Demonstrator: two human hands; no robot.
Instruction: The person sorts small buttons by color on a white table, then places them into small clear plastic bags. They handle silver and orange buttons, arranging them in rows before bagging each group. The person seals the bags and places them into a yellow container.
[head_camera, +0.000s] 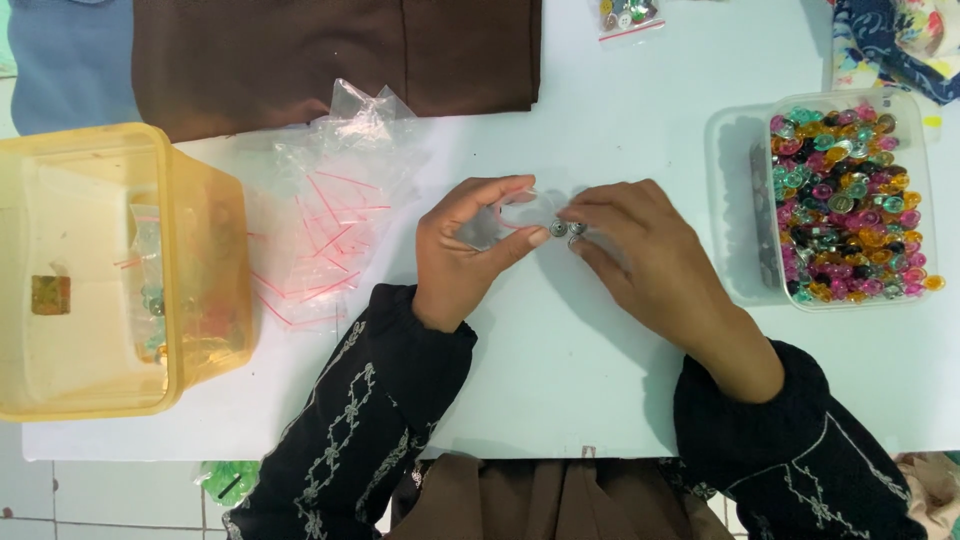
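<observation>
While both hands meet mid-frame, left hand (462, 250) pinching a small clear bag (517, 212), right hand (640, 255) w/ fingers clamped on two little round beads (567, 229), clear tub of colourful beads (850, 200) at right, yellow tub (200, 250) far left.

At your left stands a yellow plastic tub (120, 270), with a heap of clear zip bags (330, 210) just beside it. A brown cloth (330, 55) lies along the far edge of the white table (560, 360). A patterned cloth (895, 40) sits at your far right corner.
</observation>
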